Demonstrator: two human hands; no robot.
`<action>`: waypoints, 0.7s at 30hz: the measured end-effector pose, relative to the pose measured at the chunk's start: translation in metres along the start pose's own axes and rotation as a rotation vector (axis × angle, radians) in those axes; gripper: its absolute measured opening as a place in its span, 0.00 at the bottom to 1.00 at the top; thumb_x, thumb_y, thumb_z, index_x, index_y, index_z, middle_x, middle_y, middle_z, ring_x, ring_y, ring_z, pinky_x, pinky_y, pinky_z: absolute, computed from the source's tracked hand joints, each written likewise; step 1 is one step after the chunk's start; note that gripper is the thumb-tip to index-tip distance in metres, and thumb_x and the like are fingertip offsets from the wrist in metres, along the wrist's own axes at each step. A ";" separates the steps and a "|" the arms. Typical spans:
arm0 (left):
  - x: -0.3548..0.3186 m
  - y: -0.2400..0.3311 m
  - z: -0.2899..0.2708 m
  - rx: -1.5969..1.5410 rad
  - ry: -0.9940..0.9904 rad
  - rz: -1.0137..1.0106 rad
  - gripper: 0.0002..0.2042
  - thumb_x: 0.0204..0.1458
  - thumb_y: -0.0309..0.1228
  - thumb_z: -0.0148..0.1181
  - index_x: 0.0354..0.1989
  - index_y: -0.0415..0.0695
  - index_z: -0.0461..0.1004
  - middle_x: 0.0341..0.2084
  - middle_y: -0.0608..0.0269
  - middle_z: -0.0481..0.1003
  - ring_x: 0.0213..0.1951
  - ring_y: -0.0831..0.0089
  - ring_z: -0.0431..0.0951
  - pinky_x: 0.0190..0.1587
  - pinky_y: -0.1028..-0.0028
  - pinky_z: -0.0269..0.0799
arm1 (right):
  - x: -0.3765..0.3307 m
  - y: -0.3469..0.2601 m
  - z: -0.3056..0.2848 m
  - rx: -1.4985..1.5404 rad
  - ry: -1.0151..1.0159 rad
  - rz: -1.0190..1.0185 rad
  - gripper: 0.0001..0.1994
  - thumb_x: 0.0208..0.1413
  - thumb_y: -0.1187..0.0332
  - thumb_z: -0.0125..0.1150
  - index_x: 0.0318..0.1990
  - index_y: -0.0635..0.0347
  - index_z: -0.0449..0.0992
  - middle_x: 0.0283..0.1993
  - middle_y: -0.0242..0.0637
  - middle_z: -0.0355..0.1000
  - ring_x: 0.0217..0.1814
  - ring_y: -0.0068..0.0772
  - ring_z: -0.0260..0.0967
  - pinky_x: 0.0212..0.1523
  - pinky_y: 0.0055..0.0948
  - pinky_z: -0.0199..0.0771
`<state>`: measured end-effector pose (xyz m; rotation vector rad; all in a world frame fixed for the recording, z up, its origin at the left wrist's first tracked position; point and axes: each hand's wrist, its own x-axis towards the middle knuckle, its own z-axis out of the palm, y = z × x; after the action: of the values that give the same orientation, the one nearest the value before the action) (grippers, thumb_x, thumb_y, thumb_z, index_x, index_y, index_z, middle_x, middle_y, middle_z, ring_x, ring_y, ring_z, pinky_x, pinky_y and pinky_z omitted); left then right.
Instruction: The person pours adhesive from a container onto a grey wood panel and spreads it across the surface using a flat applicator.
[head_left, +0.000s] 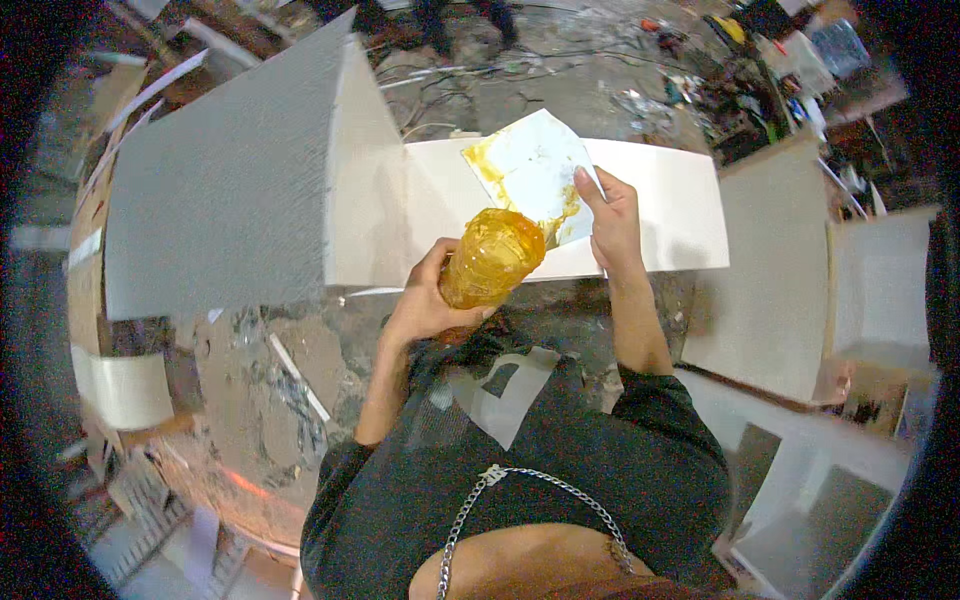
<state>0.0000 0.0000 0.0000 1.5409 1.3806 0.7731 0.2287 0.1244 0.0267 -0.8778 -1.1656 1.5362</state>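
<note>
Head view: your left hand [425, 303] was curled around a see-through container [488, 262] of yellow-amber stuff, the thumb along its near side and the other fingers on its left and far side, so the container sat inside your grip, tilted with its top toward the upper right. Your right hand [617, 228] had a white sheet [540, 155] pinched at its right edge, the thumb lying on the face turned up to you and the other fingers at or behind that edge (mostly hidden, so I couldn't tell how far they reached under). Most of the sheet stretched to the left of those fingers, with yellow smears down its left side and near its lower end. The container's top overlapped the sheet's lower end from your viewpoint; whether the two touched, I couldn't tell. Both were above a long white board [685, 210], which ran crosswise in front of you. A tall grey panel [220, 190] stood to your left, a pale panel [765, 270] to your right, and a thin white strip [300, 378] lay on the floor [245, 400].
</note>
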 end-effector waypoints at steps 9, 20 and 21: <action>-0.016 0.050 0.024 -0.039 0.255 -0.030 0.34 0.34 0.38 0.74 0.52 0.38 0.70 0.42 0.54 0.78 0.46 0.65 0.79 0.51 0.68 0.73 | 0.002 -0.011 0.023 -0.052 0.216 -0.288 0.12 0.61 0.68 0.57 0.39 0.71 0.78 0.34 0.33 0.77 0.35 0.20 0.69 0.39 0.23 0.70; -0.127 0.023 -0.033 0.060 0.334 -0.109 0.37 0.30 0.41 0.77 0.52 0.39 0.71 0.44 0.54 0.78 0.47 0.63 0.79 0.53 0.67 0.71 | 0.063 -0.087 -0.055 -0.217 0.561 -0.541 0.14 0.61 0.63 0.57 0.45 0.67 0.72 0.43 0.40 0.72 0.43 0.35 0.72 0.47 0.33 0.75; -0.149 0.041 -0.043 0.073 0.369 -0.123 0.38 0.29 0.42 0.78 0.52 0.39 0.71 0.46 0.53 0.77 0.49 0.63 0.78 0.54 0.66 0.70 | 0.065 -0.072 -0.051 -0.054 0.509 -0.438 0.15 0.62 0.63 0.56 0.47 0.67 0.71 0.45 0.41 0.71 0.45 0.34 0.71 0.48 0.32 0.75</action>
<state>-0.0486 -0.1356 0.0714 1.3981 1.7727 0.9733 0.2791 0.2043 0.0822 -0.9081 -0.9439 0.8630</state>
